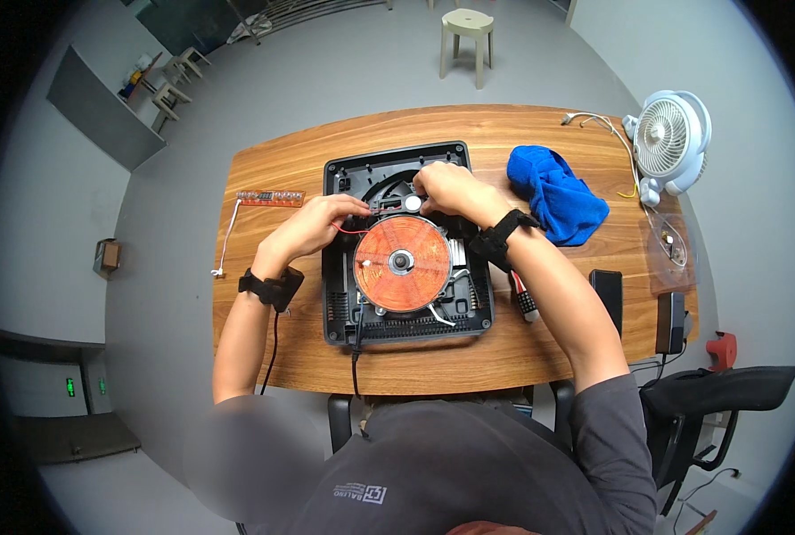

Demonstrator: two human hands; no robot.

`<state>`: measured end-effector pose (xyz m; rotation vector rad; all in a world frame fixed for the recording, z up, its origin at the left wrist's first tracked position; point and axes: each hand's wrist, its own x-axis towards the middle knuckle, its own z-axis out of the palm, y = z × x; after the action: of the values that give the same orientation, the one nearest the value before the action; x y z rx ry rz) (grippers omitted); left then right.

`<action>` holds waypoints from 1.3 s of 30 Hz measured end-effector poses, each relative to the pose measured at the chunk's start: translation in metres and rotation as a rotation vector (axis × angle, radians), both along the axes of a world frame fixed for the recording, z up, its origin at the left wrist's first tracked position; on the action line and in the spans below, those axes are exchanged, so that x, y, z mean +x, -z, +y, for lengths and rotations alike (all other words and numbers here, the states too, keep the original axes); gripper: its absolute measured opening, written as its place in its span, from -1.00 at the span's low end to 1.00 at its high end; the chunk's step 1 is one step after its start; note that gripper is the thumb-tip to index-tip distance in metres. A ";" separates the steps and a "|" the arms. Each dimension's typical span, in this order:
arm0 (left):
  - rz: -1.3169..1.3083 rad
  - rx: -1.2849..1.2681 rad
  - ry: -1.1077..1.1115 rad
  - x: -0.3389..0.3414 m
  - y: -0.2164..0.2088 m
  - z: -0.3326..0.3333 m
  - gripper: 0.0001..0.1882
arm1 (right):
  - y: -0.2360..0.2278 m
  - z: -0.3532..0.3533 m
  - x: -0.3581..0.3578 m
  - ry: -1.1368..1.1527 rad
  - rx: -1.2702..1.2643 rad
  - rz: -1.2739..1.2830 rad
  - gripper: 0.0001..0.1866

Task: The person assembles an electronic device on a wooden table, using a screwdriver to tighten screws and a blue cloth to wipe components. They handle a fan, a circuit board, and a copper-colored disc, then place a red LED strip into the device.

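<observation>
- Induction cooker housing (332, 259), black, lying open midway along the bench (415, 366), nearer the front edge than the sides.
- Inside: round copper-coloured coil (401, 272) over the middle; dark fan (396, 191) toward the housing's far edge; narrow black bracket (387, 208) between, white disc (413, 204) at its right end.
- Left hand (313, 220) at the bracket's left end, fingertips drawn close together, red wire (348, 230) just beside; cannot tell whether gripping.
- Right hand (455, 189) over the housing's far-right part, fingers curled beside the disc, tips partly hidden; cannot tell whether holding anything.
- Black straps (271, 290) on both wrists.
- Orange circuit strip (270, 198) with white cable (230, 234), near the bench's left edge.
- Blue cloth (558, 196), crumpled, right of the housing.
- White fan (665, 138) by the far-right corner.
- Black slab (606, 294) near the right forearm; black box (670, 323) by the near-right corner.
</observation>
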<state>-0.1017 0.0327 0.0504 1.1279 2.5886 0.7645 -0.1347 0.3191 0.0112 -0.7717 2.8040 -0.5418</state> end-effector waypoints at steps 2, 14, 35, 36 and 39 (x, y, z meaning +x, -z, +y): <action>0.009 0.018 -0.037 0.004 -0.008 -0.007 -0.54 | 0.001 -0.001 -0.001 0.002 0.008 -0.005 -0.60; 0.028 0.016 -0.189 0.022 0.006 -0.028 -0.68 | -0.008 -0.007 0.001 0.038 0.054 -0.036 -0.63; 0.151 -0.165 -0.133 0.042 0.015 -0.039 -0.54 | -0.004 -0.006 -0.002 0.010 0.061 -0.013 -0.65; 0.159 -0.171 -0.141 0.045 0.014 -0.038 -0.54 | 0.000 -0.005 -0.004 0.000 0.064 -0.007 -0.65; 0.156 -0.204 -0.151 0.048 0.011 -0.032 -0.56 | 0.002 -0.005 -0.004 -0.001 0.071 0.006 -0.63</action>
<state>-0.0539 0.0005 0.0390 0.9755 2.8298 0.4416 -0.1386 0.3144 0.0095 -0.7623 2.8109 -0.4379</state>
